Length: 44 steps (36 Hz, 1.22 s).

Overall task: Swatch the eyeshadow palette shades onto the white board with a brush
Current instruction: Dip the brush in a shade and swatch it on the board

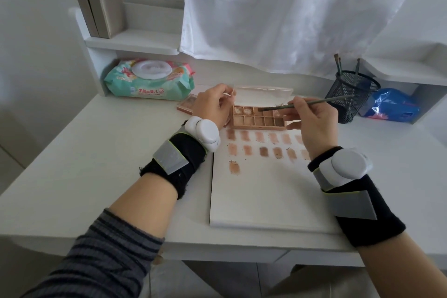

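An open eyeshadow palette (256, 120) with brown and beige pans lies at the far edge of the white board (266, 196), its clear lid tilted back. My left hand (214, 106) holds the palette's left end, fingers curled at the lid corner. My right hand (312, 116) pinches a thin green brush (314, 101); the bristle tip hovers over the upper row of pans. The board carries two rows of several brown swatches and one swatch (234, 167) below them at the left.
A pack of wet wipes (150, 80) lies at the back left, with a second small palette (187, 103) beside it. A black mesh pen cup (350, 94) with brushes stands at the back right, next to a blue bag (391, 107). A white curtain hangs behind.
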Available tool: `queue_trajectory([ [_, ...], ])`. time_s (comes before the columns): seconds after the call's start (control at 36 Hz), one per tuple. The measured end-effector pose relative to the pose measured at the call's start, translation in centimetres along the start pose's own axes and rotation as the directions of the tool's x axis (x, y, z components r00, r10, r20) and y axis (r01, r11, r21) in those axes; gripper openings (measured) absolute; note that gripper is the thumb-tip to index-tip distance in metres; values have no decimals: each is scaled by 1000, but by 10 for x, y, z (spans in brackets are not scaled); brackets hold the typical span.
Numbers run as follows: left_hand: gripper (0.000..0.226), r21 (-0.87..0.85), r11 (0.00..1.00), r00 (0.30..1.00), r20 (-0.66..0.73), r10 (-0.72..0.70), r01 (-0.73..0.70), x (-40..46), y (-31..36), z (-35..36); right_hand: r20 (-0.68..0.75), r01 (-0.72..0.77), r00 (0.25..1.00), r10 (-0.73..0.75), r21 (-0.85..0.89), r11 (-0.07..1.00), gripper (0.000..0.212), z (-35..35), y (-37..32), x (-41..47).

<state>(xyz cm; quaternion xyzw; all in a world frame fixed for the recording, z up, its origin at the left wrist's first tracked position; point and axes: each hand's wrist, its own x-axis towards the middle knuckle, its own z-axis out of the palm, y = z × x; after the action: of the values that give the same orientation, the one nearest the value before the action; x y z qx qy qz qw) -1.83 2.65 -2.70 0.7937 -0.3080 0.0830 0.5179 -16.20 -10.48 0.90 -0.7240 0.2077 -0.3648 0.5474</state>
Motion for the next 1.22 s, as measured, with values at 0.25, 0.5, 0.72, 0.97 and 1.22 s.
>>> queue_trajectory([
  [0.25, 16, 52, 999, 1000, 20, 1, -2, -1, 2, -1, 209, -48, 977, 45, 9, 999, 28, -6, -22, -23],
  [0.5, 22, 40, 998, 998, 14, 55, -55, -2, 0, -3, 320, 192, 932, -172, -32, 981, 23, -1, -2, -56],
  [0.72, 28, 55, 997, 998, 21, 51, -52, -3, 1, -4, 374, 295, 897, -237, -105, 950, 21, -2, 3, -58],
  [0.97, 16, 55, 997, 998, 15, 60, -61, 0, -4, -1, 428, 316, 866, -257, -73, 946, 29, -3, 2, -60],
  [1.22, 16, 77, 993, 996, 14, 85, -86, -1, -2, -2, 393, 278, 893, -220, -96, 956, 21, -2, 2, -59],
])
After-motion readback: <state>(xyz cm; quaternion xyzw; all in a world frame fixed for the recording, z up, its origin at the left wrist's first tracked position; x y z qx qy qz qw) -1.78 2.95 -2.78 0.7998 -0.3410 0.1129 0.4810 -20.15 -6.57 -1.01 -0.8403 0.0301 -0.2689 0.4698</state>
